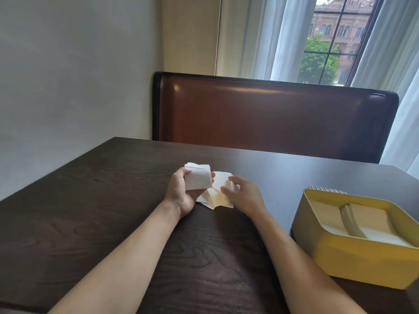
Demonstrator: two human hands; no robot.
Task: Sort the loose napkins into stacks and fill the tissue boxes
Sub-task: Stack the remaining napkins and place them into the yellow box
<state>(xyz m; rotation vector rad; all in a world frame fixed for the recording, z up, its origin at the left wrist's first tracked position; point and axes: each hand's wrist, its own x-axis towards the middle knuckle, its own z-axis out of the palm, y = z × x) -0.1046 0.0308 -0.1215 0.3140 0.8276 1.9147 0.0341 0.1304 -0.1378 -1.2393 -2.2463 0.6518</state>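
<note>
Dark wood-grain table (95, 223), seen from above and behind both bare forearms. Left hand (181, 193) palm up near table centre, fingers and thumb curled round a white napkin stack (199, 179) — stack lifted just off the surface, tilted, printed or embossed face toward the camera. Right hand (243, 192) just beside it, palm down, fingers loosely spread and slightly bent over loose napkins (218, 196) lying flat on the table; fingertips near or touching the top sheet, contact hard to confirm, nothing clearly pinched. Loose napkins cream-white, fanned unevenly, partly hidden under both hands, touching the underside of the left hand's stack in this view. Yellow box (353, 266) at right edge, well apart from the hands, open top, rounded corners; inside — flat tan and white napkins lying in layers, filling the bottom, upper sheets shifted toward the far side. Small striped edge of something (326, 189) visible just behind the box, too little showing to identify. Beyond the table, brown leather bench back (272, 118) with dark frame. Grey wall (74, 75) to the left. Window (335, 39) upper right with sheer curtains (281, 35), brick building and green tree outside.
</note>
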